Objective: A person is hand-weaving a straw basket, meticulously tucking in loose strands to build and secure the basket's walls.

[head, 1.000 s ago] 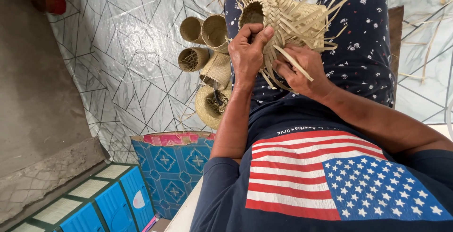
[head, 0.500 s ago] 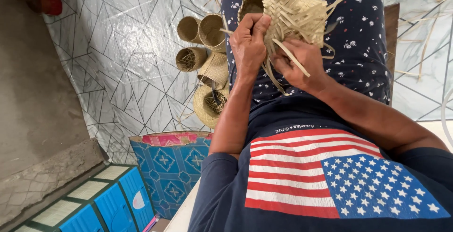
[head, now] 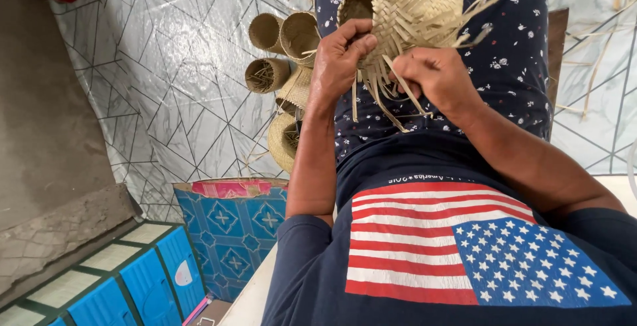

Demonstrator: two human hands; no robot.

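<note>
A half-woven palm-leaf basket (head: 405, 14) rests on my lap, with loose pale strips sticking out all round. My left hand (head: 340, 57) grips its open rim, fingers curled over the edge. My right hand (head: 434, 77) is closed around several loose strips at the basket's lower side. Both hands touch the basket. I wear a dark shirt with a flag print (head: 464, 246) and dark flowered trousers (head: 511, 67).
Several finished small woven tubes (head: 282, 54) lie on the patterned vinyl floor (head: 166, 67) to the left of my leg. A blue patterned box (head: 232, 226) and blue-green crates (head: 126, 279) stand nearer. Loose strips (head: 597, 41) lie at the right.
Both hands have shifted slightly on the basket; the right hand has drawn strips a little downward. The view has moved a little.
</note>
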